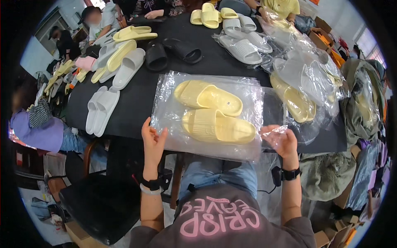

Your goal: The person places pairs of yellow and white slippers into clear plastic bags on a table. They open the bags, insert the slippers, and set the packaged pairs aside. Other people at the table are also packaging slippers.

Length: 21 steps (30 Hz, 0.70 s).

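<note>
A pair of pale yellow slide sandals lies side by side before me: the far slide (223, 102) and the near slide (235, 129), toes to the left. They rest on a stack of clear plastic bags (167, 113) at the table's near edge. My left hand (154, 135) is beside the stack's left edge, fingers apart and holding nothing. To the right of the near slide, my right hand (283, 141) has its fingers closed on a loose clear plastic bag (278, 129); the film partly covers the fingertips.
Grey slides (103, 109) and black slides (156, 57) stand on the black table (136, 101) at the left and back. A bagged yellow slide (295, 99) lies at the right among crumpled plastic. Other people work around the table. A black chair (99, 202) stands left of me.
</note>
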Each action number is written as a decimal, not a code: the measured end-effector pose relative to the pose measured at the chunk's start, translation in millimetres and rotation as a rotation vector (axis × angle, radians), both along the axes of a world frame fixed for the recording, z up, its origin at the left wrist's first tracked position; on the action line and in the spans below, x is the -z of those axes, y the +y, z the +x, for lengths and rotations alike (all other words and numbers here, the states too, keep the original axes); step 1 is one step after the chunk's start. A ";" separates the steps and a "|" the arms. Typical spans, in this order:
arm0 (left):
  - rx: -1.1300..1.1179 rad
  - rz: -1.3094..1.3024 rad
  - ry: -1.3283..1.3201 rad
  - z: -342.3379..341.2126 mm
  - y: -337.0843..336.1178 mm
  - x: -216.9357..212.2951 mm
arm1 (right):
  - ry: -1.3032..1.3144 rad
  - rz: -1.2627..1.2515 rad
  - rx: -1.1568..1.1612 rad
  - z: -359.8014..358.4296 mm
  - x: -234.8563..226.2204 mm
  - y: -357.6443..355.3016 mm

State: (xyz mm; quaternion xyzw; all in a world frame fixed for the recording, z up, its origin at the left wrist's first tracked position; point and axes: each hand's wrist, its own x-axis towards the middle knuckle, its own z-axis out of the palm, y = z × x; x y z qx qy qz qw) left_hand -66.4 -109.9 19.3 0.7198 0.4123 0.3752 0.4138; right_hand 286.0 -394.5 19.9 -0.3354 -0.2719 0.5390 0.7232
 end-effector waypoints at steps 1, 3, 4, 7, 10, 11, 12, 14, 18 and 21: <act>0.032 -0.057 -0.023 0.3 -3.7 -3.5 | -0.099 0.017 -0.027 -2.8 -8.4 11.7; 0.091 -0.169 -0.073 2.9 -11.9 -8.9 | -0.414 -0.047 -0.056 -5.1 -15.6 27.2; 0.124 -0.195 -0.120 4.2 -11.0 -6.5 | -0.575 -0.082 -0.073 -5.0 -20.9 34.8; 0.049 -0.403 -0.237 12.4 -14.3 -15.4 | -1.195 -0.106 -0.136 -0.4 -41.5 65.1; -0.015 -0.438 -0.307 17.3 -12.1 -15.9 | -1.572 0.101 -0.154 -7.5 -50.9 96.8; -0.039 -0.468 -0.318 17.5 -12.3 -17.0 | -1.694 0.179 -0.159 -10.7 -55.6 106.6; -0.061 -0.493 -0.330 18.3 -11.6 -19.5 | -1.694 0.239 -0.161 -10.3 -48.1 117.3; -0.064 -0.529 -0.379 20.0 -8.9 -22.0 | -1.696 0.348 -0.161 -7.8 -24.5 135.0; -0.044 -0.593 -0.530 -1.8 -1.6 -23.3 | -1.843 0.262 -0.164 -20.4 -17.2 144.5; 0.083 -0.594 -0.424 -25.7 8.1 -26.2 | -1.907 0.206 -0.094 -20.8 -8.7 136.2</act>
